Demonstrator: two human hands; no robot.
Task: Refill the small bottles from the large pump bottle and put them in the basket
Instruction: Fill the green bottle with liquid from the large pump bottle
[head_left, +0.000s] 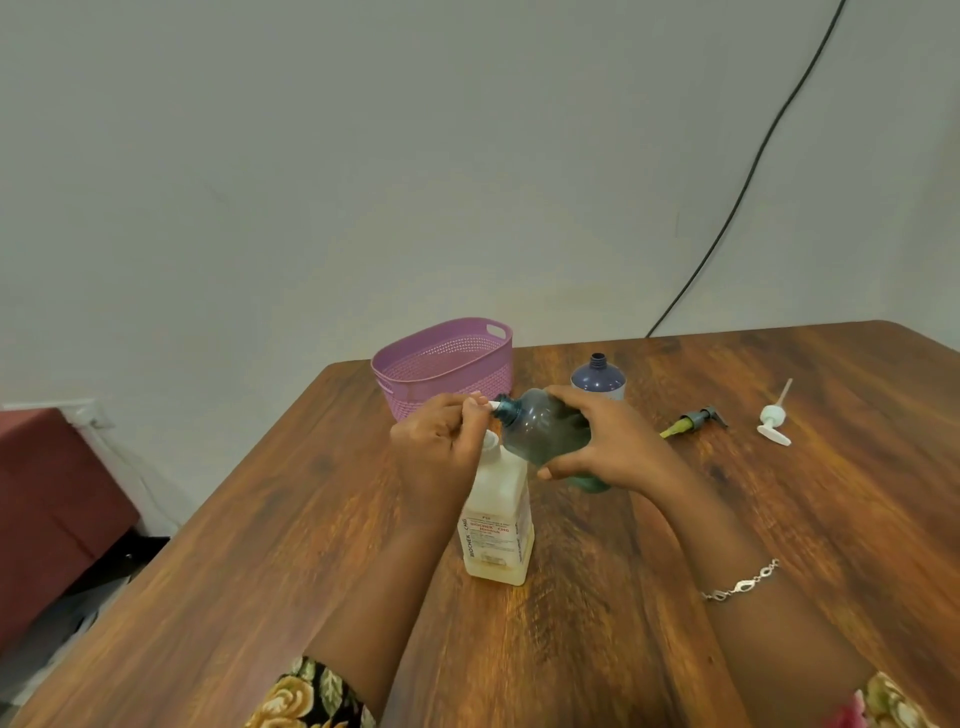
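Progress looks early: the first of the small bottles is at the filling step, and nothing shows inside the purple basket (452, 379), which stands behind the large pump bottle (497, 525) and a little to its left. That large bottle stands upright on the wooden table (311, 519), with pale yellowish liquid low in its base. The left hand (441, 439) sits on top of it, fingers curled over the white pump head (491, 440) and gripping it. The right hand (602, 441) grasps a teal bottle (540, 431) round its body and holds it tipped on its side just above the large bottle's shoulder, its open neck pointing left, right up against the left hand's fingertips where the spout appears to be. I cannot tell whether any liquid has gone into it. A dark blue bottle (597, 378) stands uncapped behind the large bottle and to its right, apparently waiting its turn. Two loose pump tops lie farther right of the large bottle, a grey one (698, 420) and, beyond it, a white one (774, 421). By my judgement, left to do are filling both small bottles, screwing the tops back on, and setting both in the basket.
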